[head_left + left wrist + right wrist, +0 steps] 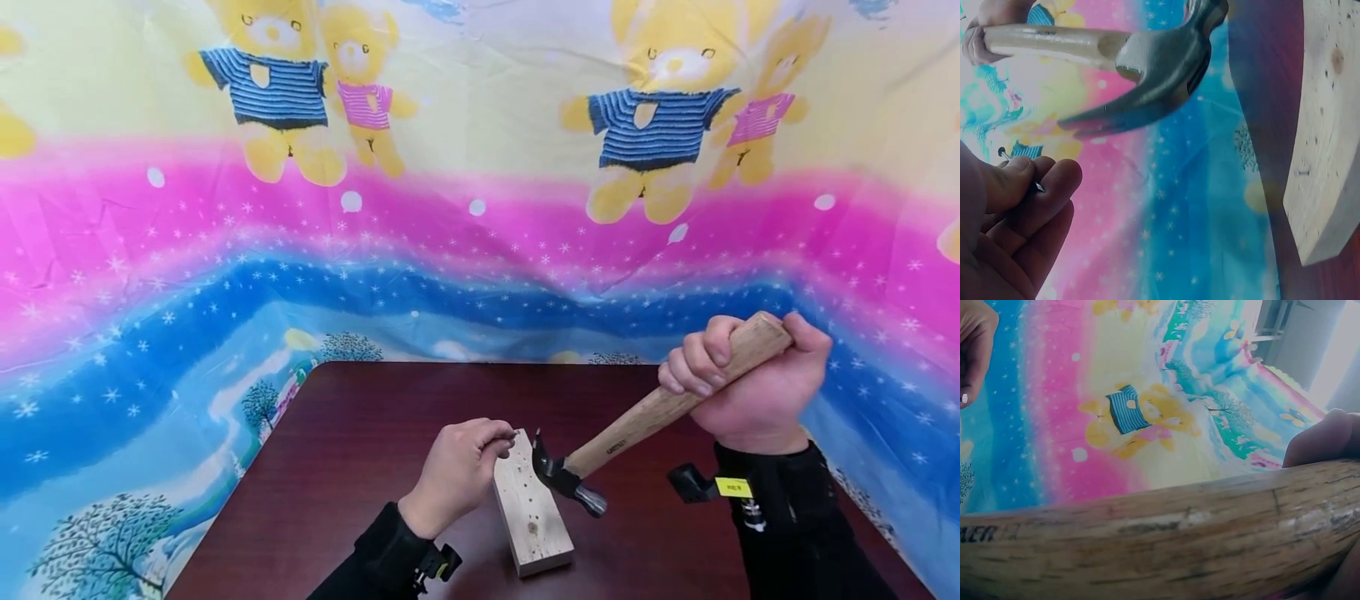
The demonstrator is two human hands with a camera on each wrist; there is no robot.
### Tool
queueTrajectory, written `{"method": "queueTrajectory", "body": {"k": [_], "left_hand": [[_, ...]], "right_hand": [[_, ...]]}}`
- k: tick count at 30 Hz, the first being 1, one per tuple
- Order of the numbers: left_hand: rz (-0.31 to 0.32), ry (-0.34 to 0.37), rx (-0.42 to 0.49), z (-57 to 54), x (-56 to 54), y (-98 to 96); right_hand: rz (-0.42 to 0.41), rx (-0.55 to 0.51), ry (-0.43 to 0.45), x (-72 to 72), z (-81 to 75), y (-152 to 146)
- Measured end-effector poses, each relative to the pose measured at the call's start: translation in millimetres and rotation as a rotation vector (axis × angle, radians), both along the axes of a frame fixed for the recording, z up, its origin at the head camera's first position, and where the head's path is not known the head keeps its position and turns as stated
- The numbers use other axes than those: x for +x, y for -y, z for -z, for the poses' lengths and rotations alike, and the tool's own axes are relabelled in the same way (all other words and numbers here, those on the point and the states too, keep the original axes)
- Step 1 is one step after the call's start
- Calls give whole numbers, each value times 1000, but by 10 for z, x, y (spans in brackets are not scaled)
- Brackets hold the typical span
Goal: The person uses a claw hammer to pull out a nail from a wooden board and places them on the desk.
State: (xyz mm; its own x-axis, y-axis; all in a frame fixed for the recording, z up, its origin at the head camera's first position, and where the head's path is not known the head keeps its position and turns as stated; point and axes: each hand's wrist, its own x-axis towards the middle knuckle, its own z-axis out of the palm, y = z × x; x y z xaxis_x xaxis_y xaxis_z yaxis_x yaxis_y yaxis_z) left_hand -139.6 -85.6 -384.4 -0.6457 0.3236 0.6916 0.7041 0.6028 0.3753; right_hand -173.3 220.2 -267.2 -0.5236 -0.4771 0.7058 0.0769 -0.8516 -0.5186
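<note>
Hammer (pixel 637 425) and nail (pixel 1003 152) were held above a table (pixel 375 433) by a person's two bare hands. The right hand (pixel 765 387) was clamped round the wooden handle near its end, fingers curled over it; the handle sloped down and leftward to the dark head (pixel 557 477), with the claw turned up and the striking face toward the lower right. Dark lettering marked the handle. The left hand (pixel 461 467) pinched the nail between thumb and forefinger, its other fingers bent beside them. As the left wrist view showed, the nail's head emerged on one side of the thumb and its point on the other; the claw hung near the nail, apart from it.

A pale board (pixel 528 504) lay flat on the dark red table, its long side running away from the person. Small dark marks dotted its upper face, and a brown knot lay toward its near end. The left hand was beside the far end; in the head view the nail was probably too small to trace with certainty. Both wrists wore black sleeves (pixel 787 533), and a yellow label (pixel 733 487) showed at the right one. Behind the table hung a cloth (pixel 480 258) printed with bears, snowflakes and trees.
</note>
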Motion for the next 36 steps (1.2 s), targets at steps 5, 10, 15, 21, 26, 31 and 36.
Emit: {"method": "queueTrajectory", "body": {"k": [5, 10, 15, 21, 26, 31, 36], "left_hand": [[-150, -53, 29, -47, -30, 251], [-298, 12, 65, -81, 31, 632], [-390, 101, 71, -73, 128, 939], [-535, 225, -1, 266, 58, 1553], [-654, 427, -62, 96, 315, 1720], [-712, 581, -143, 179, 361, 1917], [-730, 624, -184, 268, 359, 2039]], "right_hand": [[6, -13, 12, 13, 3, -50], [2, -28, 14, 5, 10, -87], [-8, -22, -16, -2, 47, -130], [-12, -8, -37, -13, 71, -172], [-18, -4, -40, -21, 64, -171], [-29, 9, -42, -34, 64, -149], [-31, 7, -45, -53, 73, -110]]}}
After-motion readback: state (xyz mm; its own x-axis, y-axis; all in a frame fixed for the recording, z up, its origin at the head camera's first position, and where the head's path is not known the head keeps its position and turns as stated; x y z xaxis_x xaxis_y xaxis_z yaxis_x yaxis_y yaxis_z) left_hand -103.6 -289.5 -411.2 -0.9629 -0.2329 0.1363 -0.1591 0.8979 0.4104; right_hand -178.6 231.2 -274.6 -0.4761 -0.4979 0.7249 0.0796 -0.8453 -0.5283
